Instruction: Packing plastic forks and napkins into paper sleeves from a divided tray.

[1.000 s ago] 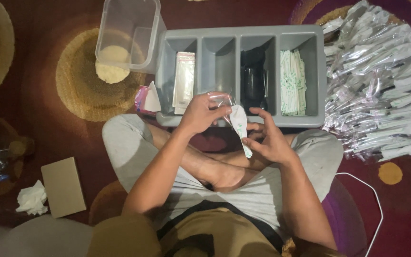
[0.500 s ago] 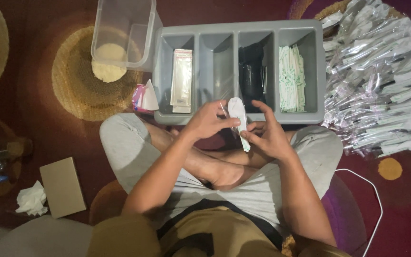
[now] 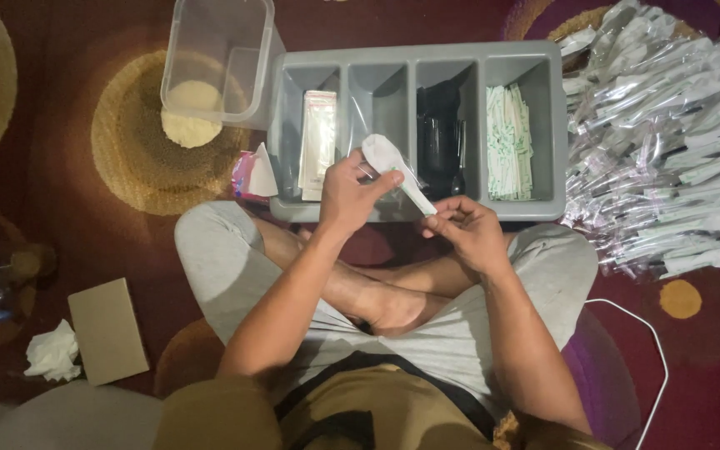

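Note:
I sit cross-legged on a dark red carpet. My left hand [image 3: 350, 193] grips a clear plastic sleeve with a white plastic spoon [image 3: 392, 165] in it, bowl end up. My right hand [image 3: 465, 232] pinches the lower end of the spoon's handle and the sleeve. Both hands hover just in front of a grey four-compartment tray [image 3: 414, 57]. Its compartments hold flat clear packets [image 3: 318, 143], a nearly bare slot, black cutlery [image 3: 439, 137], and white-and-green wrapped sticks [image 3: 508, 142].
A big heap of sealed clear cutlery packs [image 3: 668, 142] lies at the right. A clear plastic tub [image 3: 218, 58] stands left of the tray, a small pink packet [image 3: 252, 173] below it. A cardboard piece [image 3: 107, 330], crumpled tissue [image 3: 52, 352] and white cable [image 3: 652, 350] lie around.
The spoon in its sleeve has risen and tilted toward the tray. My right hand slid down to the handle's lower end while my left hand kept hold near the bowl.

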